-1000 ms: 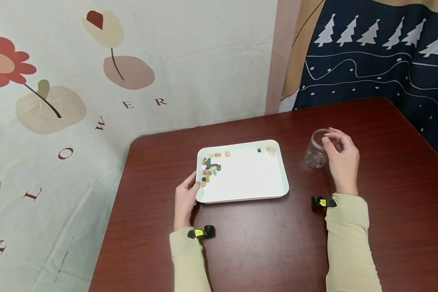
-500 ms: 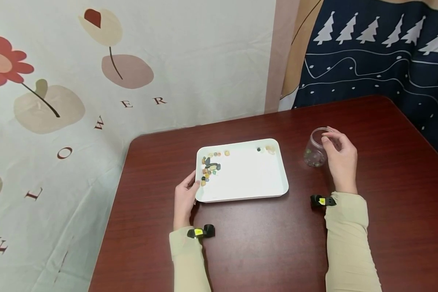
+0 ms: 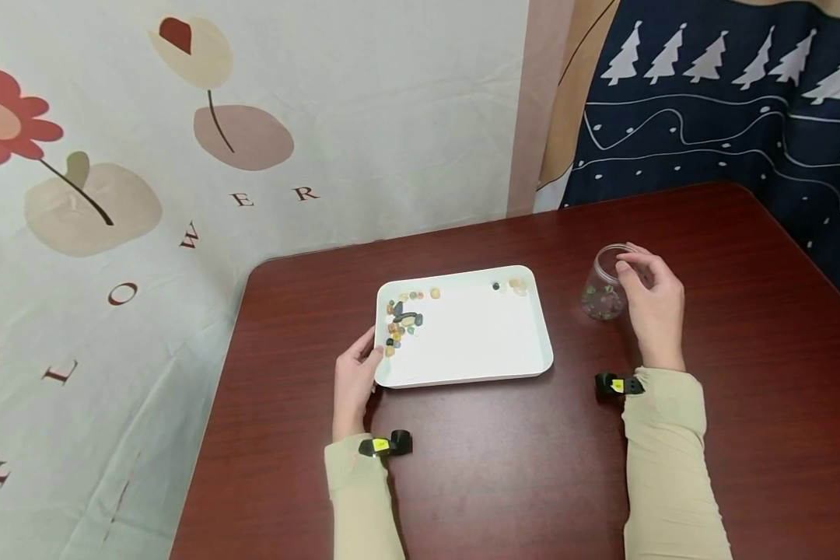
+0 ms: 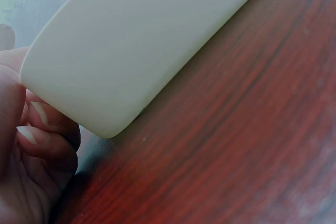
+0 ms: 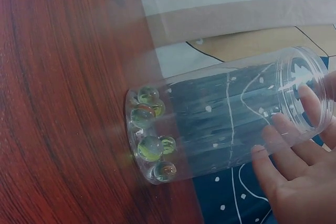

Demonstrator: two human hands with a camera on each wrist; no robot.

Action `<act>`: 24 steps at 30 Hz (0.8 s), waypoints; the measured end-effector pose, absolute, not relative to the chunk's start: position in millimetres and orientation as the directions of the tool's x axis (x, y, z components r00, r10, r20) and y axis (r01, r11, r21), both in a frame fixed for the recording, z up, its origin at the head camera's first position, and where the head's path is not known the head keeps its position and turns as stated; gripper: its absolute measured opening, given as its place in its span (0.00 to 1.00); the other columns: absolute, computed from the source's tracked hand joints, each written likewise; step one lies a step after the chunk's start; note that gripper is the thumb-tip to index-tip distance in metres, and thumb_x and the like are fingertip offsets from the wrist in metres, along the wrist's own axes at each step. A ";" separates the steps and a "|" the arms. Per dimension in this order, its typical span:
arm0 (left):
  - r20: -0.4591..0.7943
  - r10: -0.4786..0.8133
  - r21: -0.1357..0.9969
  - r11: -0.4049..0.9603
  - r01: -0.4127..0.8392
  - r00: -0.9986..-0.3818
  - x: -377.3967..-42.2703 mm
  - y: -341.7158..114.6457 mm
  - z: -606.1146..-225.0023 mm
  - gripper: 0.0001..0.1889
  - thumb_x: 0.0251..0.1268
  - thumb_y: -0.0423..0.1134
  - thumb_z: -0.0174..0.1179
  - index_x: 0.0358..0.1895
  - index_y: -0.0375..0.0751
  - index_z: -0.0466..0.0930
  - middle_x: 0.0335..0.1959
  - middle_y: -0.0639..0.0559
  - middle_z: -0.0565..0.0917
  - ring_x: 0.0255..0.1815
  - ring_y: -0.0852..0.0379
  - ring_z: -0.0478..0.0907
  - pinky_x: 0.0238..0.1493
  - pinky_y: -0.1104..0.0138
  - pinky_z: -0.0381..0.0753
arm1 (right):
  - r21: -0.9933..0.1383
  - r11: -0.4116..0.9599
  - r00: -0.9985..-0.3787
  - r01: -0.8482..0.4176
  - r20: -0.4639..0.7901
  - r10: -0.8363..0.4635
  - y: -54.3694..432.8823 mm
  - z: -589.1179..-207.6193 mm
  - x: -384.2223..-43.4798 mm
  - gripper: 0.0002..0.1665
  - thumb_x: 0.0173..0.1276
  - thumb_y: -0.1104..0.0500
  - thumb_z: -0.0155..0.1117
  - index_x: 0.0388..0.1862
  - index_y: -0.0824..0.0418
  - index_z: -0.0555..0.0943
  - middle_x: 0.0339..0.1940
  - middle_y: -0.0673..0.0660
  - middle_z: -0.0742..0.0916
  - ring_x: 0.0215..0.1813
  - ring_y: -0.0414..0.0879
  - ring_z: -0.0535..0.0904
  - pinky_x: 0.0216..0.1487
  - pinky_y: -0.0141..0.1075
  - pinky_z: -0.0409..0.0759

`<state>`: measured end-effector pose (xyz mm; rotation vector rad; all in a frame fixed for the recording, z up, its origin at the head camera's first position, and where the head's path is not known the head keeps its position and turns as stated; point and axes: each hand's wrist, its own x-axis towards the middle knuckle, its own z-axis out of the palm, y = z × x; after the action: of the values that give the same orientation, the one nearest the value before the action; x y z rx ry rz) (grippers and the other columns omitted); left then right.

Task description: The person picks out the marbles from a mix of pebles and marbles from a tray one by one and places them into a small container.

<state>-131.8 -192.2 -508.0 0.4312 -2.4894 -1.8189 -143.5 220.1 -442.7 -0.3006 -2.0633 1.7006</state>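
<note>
My left hand [image 3: 355, 383] grips the left edge of a white tray [image 3: 472, 342], thumb at the rim and fingers curled beneath it. In the left wrist view, the tray's outer side [image 4: 131, 40] slants across above the tabletop. Pebbles [image 3: 407, 320] of several colours cluster along the tray's left side. A dark pebble [image 3: 495, 286] and some pale ones [image 3: 517, 287] lie at its far right corner. My right hand [image 3: 651, 303] holds a clear jar [image 3: 602, 284] by its mouth, fingertips around the rim. Several glass marbles [image 5: 151, 148] lie at the jar's bottom.
The dark red-brown table [image 3: 504, 474] carries the tray and the jar, with bare wood between them. A pale flower-print cloth [image 3: 392, 117] hangs behind the table. At the right hangs a navy cloth [image 3: 714, 132] with white trees.
Both hands keep their places, the left on the tray and the right at the jar's mouth. The head view shifts very slightly.
</note>
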 end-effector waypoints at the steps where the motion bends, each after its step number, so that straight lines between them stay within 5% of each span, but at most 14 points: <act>1: -0.139 -0.238 0.938 0.279 -0.205 -0.961 -131.7 -192.2 -508.0 0.18 0.56 0.44 0.56 0.52 0.66 0.75 0.45 0.60 0.79 0.10 0.57 0.65 0.06 0.68 0.63 | -0.969 0.218 -0.876 -0.115 0.202 0.439 219.9 -442.5 -143.6 0.17 0.62 0.53 0.59 0.47 0.59 0.79 0.56 0.50 0.76 0.57 0.39 0.70 0.55 0.29 0.67; 13: -0.143 -0.239 0.939 0.273 -0.208 -0.960 -131.2 -192.1 -507.8 0.18 0.56 0.43 0.56 0.51 0.66 0.76 0.45 0.59 0.79 0.09 0.58 0.64 0.06 0.68 0.62 | -0.958 0.266 -0.862 -0.109 0.224 0.454 220.9 -440.4 -142.9 0.17 0.62 0.53 0.58 0.48 0.59 0.79 0.55 0.49 0.77 0.57 0.38 0.70 0.58 0.32 0.65; 24: -0.137 -0.236 0.942 0.270 -0.200 -0.962 -130.4 -191.9 -506.7 0.18 0.57 0.43 0.56 0.52 0.64 0.76 0.46 0.59 0.79 0.09 0.58 0.64 0.06 0.68 0.62 | -0.942 0.276 -0.766 -0.190 0.318 0.558 220.4 -431.7 -142.7 0.15 0.61 0.56 0.59 0.45 0.60 0.81 0.47 0.52 0.82 0.48 0.40 0.76 0.49 0.29 0.72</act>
<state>-130.4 -191.9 -506.7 0.4255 -2.4795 -1.8305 -142.7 220.4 -431.7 -0.3305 -1.9279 1.5485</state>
